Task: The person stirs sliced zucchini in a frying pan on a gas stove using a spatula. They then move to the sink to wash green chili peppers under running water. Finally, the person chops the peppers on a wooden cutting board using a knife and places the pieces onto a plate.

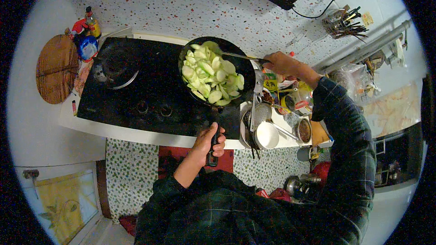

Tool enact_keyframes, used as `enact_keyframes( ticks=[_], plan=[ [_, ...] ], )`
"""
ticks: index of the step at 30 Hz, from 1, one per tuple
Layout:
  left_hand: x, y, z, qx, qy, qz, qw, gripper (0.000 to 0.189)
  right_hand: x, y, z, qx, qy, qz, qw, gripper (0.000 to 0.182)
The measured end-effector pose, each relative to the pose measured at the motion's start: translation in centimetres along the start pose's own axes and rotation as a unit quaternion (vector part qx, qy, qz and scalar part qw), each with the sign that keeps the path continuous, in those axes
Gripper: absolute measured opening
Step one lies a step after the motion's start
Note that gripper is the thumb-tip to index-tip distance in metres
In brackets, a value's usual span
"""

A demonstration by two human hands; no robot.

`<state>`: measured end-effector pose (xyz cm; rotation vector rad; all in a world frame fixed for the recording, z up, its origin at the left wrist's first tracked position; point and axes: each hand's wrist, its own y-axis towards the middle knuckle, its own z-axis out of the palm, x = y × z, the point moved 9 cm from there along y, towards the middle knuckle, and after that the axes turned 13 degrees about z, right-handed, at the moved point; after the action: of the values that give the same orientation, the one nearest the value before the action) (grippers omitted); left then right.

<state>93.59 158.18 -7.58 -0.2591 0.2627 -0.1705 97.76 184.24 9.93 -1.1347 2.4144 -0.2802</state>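
Observation:
A dark wok (243,54) stands over the right part of a black gas hob (160,71). Pale green vegetable slices (213,75) are heaped in it. My left hand (212,143) is closed around the wok's black handle (212,160), in front of the hob's near edge. At the upper right, my right hand (281,64) grips the dark end of a long-handled spatula (238,55). The spatula reaches leftward over the wok, and its head lies at the slices' upper edge, partly hidden.
Right of the hob are a white bowl (266,135), a perforated skimmer (263,113), a round container of brown contents (303,130) and several jars and packets. A round wooden board (56,69) leans at the left wall near a bottle (92,23). A utensil basket (335,23) hangs upper right.

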Motion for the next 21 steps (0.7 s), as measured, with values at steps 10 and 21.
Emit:
enact_keyframes(
  ticks=[10,21],
  plan=[
    [-0.5,-0.3,0.2,-0.005,-0.012,0.006,1.0,0.033,9.1,-8.8,-6.3,-0.185,-0.205,-0.059,0.959,0.036],
    [0.5,0.1,0.1,-0.024,-0.057,0.029,0.998,0.032,11.9,-15.2,-7.2,-0.114,-0.271,0.035,0.955,0.018]
  ],
)
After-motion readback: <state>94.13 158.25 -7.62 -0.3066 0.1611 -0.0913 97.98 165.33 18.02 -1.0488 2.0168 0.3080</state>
